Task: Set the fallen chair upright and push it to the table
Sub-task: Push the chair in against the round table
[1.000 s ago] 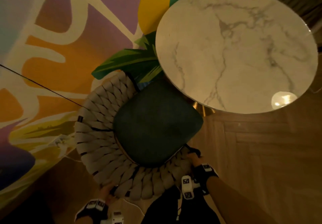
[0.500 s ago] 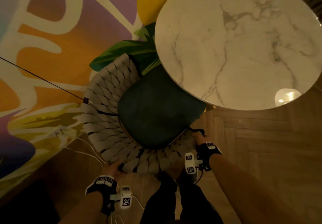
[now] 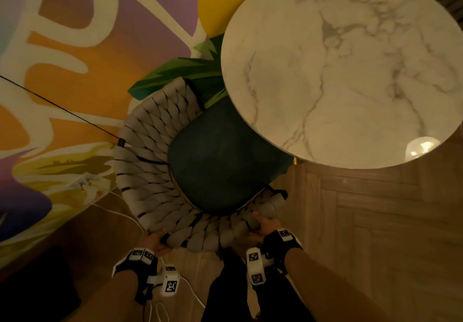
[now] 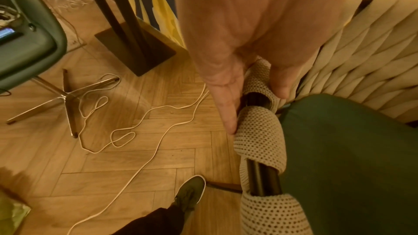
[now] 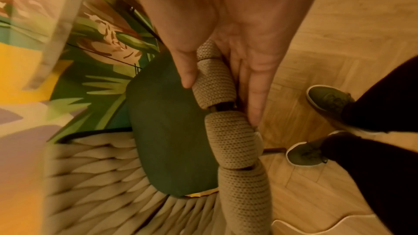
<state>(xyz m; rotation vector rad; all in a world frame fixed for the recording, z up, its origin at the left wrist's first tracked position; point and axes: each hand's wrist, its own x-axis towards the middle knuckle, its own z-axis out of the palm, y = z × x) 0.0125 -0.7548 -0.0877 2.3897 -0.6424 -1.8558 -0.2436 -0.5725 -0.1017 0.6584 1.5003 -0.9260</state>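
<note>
The chair [image 3: 220, 161] stands upright, with a dark green seat and a curved back of woven beige cord [image 3: 150, 171]. The front of its seat is tucked under the round white marble table [image 3: 350, 71]. My left hand [image 3: 156, 241] grips the back's rim at its left rear. In the left wrist view the left hand [image 4: 255, 110] has its thumb inside the corded rim and its fingers outside. My right hand [image 3: 263, 224] grips the rim at the right rear. The right wrist view shows the right hand [image 5: 220, 100] pinching the rim beside the seat [image 5: 167, 131].
A painted wall [image 3: 75, 71] runs close along the chair's left side. A white cable [image 4: 140, 128] lies looped on the wooden floor behind the chair, near another green chair with metal legs [image 4: 27, 42] and a dark stand foot [image 4: 135, 45]. My shoes [image 5: 328, 101] are just behind the chair.
The chair has slid forward, and more of its seat now lies under the table top. Both hands kept their grip on the back rim and went with it.
</note>
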